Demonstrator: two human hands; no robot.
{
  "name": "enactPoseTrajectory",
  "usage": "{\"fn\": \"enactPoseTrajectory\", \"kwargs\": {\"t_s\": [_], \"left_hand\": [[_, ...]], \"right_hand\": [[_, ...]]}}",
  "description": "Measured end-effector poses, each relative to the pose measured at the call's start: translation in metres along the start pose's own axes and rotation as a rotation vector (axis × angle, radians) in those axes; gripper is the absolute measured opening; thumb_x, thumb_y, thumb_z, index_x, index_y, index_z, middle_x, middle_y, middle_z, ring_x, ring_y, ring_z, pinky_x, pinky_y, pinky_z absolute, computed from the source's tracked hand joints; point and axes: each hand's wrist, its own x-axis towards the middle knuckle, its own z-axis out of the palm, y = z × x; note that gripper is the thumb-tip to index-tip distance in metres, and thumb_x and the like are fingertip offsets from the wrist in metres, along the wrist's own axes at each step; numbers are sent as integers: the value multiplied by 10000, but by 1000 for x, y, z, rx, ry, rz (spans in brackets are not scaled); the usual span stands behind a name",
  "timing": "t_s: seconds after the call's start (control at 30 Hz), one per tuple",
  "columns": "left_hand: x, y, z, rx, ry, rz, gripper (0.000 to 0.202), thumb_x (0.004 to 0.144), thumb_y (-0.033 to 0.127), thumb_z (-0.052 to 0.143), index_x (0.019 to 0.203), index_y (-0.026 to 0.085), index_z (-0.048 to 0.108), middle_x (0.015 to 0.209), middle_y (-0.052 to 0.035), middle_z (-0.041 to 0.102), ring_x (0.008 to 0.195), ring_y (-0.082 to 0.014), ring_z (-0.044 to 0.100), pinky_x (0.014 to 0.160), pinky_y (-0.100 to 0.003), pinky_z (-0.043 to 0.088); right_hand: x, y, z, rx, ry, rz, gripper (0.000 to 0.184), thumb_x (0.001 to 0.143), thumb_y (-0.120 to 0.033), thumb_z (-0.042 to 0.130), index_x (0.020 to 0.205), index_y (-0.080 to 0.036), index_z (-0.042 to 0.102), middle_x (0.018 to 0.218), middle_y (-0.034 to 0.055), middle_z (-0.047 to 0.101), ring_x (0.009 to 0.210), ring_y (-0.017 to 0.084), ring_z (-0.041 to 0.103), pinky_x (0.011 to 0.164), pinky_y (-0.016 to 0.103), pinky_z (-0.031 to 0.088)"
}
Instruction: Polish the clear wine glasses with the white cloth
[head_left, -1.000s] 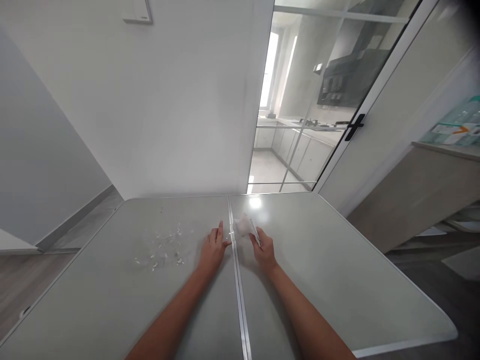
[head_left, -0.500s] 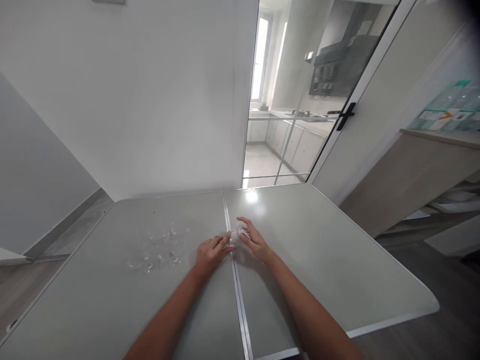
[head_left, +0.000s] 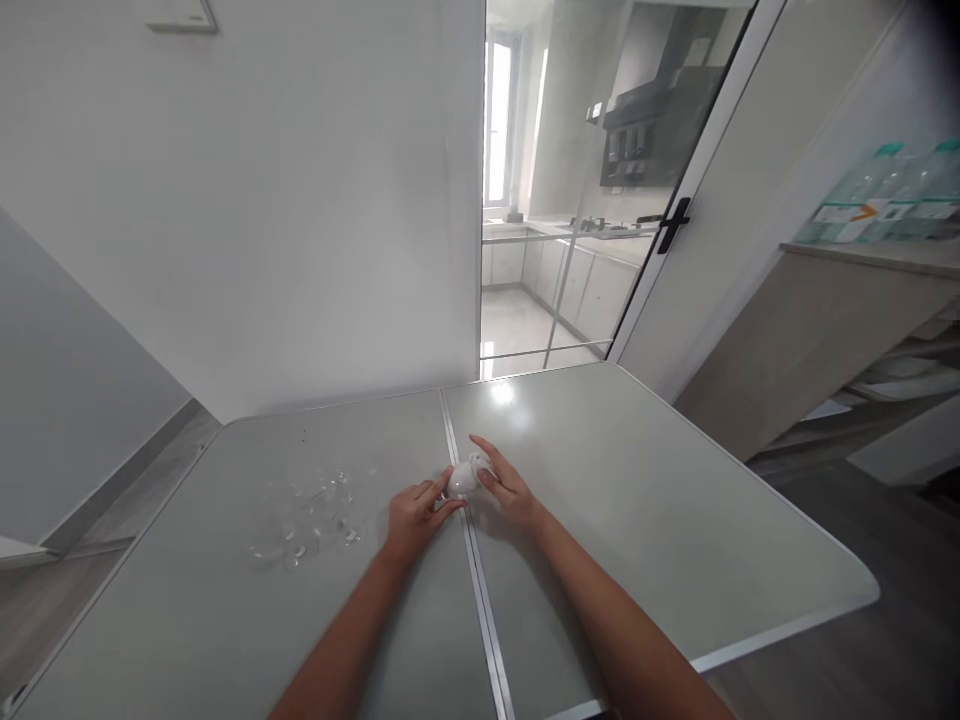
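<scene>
Between my two hands is a small, glossy white rounded object [head_left: 463,482], just above the metal seam of the table; its exact kind cannot be made out. My left hand [head_left: 415,512] pinches its left side between thumb and fingers. From the right, my right hand [head_left: 513,490] grips it with the thumb pressed on it and the index finger stretched out past it. The fingers cover part of the object. To the left of my left hand lies a scatter of small clear, shiny pieces [head_left: 315,515], apparently transparent and rounded.
The pale glossy table [head_left: 660,500] has metal edging and a metal seam [head_left: 480,590] down its middle. It stands against a white wall [head_left: 300,200] and a glass door with a black handle [head_left: 673,225]. Water bottles [head_left: 862,200] stand on a shelf at right.
My view has shifted slightly. The white object looks smoother and its rounded side shows more clearly between my fingers. Both hands stay in nearly the same place.
</scene>
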Motion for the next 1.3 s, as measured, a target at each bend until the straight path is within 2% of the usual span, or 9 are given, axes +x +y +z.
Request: {"fn": "enactPoseTrajectory", "kwargs": {"t_s": [0.13,0.23,0.37,0.5,0.63,0.77,0.9,1.13,1.3], "left_hand": [[-3,-1,2,35,3,-19,505,876,545,652,1304,278,672,748,-45,730,631,-149,642,663,-243,468],[-3,0,2,35,10,4,480,866,542,666,1280,300,689,742,-45,731,631,-152,652,658,-241,473],[-1,0,1,-20,-29,35,512,849,580,667,1268,286,695,683,-20,698,563,-123,596,622,-228,458],[1,-1,2,-118,-19,82,533,853,562,672,1280,243,683,636,6,654,528,-101,538,593,-211,441],[-1,-1,3,-59,7,75,511,869,531,668,1289,240,677,634,7,645,513,-95,519,587,-210,431],[-2,1,2,-33,-31,57,517,878,547,646,1291,238,677,644,-8,660,531,-101,542,603,-212,448],[-1,1,0,-92,-17,50,529,845,582,670,1252,247,702,637,4,653,525,-97,538,598,-209,451],[0,0,2,-127,35,57,542,867,557,656,1302,235,666,650,13,645,525,-94,519,595,-208,458],[0,2,3,-45,-32,71,525,883,563,633,1292,237,676,652,-7,668,534,-101,556,595,-207,444]], "right_hand": [[0,-1,-3,-213,-58,-127,479,1004,-398,469,1469,-288,492,1363,90,585,1234,250,517,1127,465,327],[3,-5,-5,-163,-105,-52,466,1013,-418,443,1441,-252,521,1108,81,672,1025,222,586,1008,430,425],[2,-9,-8,57,-136,89,476,996,-462,477,1397,-213,533,849,20,623,760,162,542,777,322,466],[-1,-9,-8,128,-59,132,485,985,-492,486,1371,-203,535,854,17,612,727,148,520,706,283,447],[0,-7,-3,-68,4,9,482,978,-503,492,1394,-266,544,986,51,649,840,184,568,824,339,470],[3,-10,-2,-199,-100,-56,473,978,-486,494,1385,-260,578,951,54,662,914,201,569,902,357,454],[3,-15,-7,-2,-210,65,483,990,-509,462,1353,-213,578,849,17,625,768,158,540,762,287,454],[1,-12,-8,96,88,110,490,969,-524,504,1346,-216,558,831,2,593,695,140,486,659,250,406],[2,-7,-3,-94,-87,24,544,984,-517,480,1438,-218,501,764,-9,570,682,144,482,713,279,423]]}}
